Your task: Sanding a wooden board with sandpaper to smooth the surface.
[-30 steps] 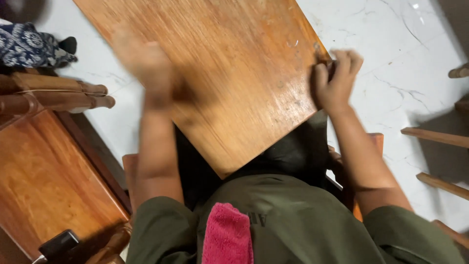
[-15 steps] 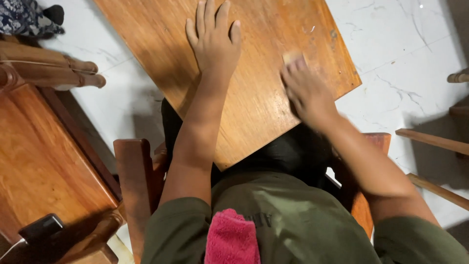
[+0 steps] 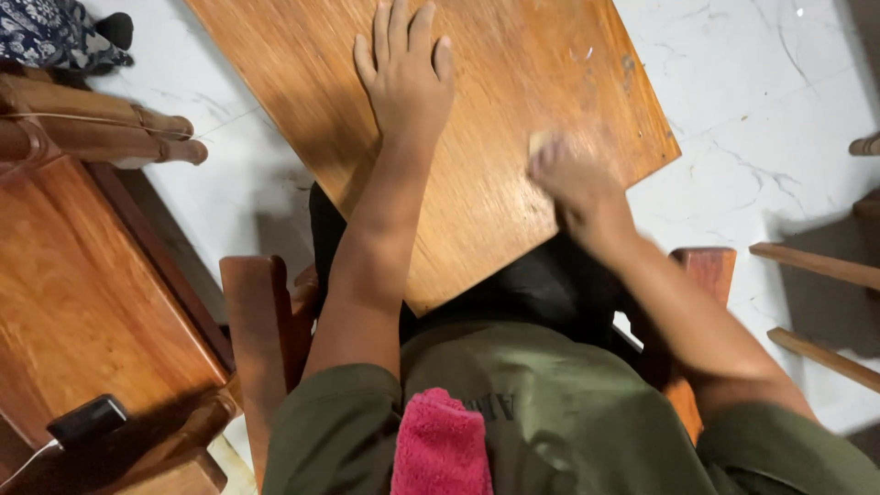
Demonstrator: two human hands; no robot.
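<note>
Moved: the right hand (image 3: pixel 577 179) had slid down the board (image 3: pixel 495 110) toward its lower right edge since half a second before; the left hand barely shifted.
Left hand (image 3: pixel 403 78): lay flat on the board, fingers spread, gripping nothing.
Right hand: blurry, curled over a small pale pad (image 3: pixel 541 142) pressed to the wood; looked closed on it.
Board: orange-brown wood, propped across the lap, tilted, some scuffs near the far right corner.
Towel (image 3: pixel 440 445): pink, sat on the green shirt (image 3: pixel 568 422) at the chest.
Left side: wooden furniture (image 3: pixel 82 302) with a small black device (image 3: pixel 87 420) on it.
Floor (image 3: pixel 761 92): white marble-ish.
Labels: none readable.
</note>
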